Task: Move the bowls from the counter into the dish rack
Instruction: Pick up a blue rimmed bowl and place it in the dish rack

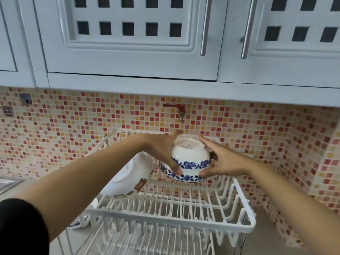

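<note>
A white bowl with a blue flower band (190,155) is upside down over the upper tier of the white wire dish rack (244,205), stacked on a second blue-patterned bowl (185,177) beneath it. My left hand (163,150) grips its left side and my right hand (224,159) grips its right side. To the left, a larger white bowl with brown flower marks (128,175) leans on its side in the rack, partly behind my left forearm.
White cabinets with steel handles (205,26) hang low overhead. A mosaic tile wall with a red tap (176,107) backs the rack. The rack's lower tier (147,240) lies below. A steel sink edge (7,181) shows at the left.
</note>
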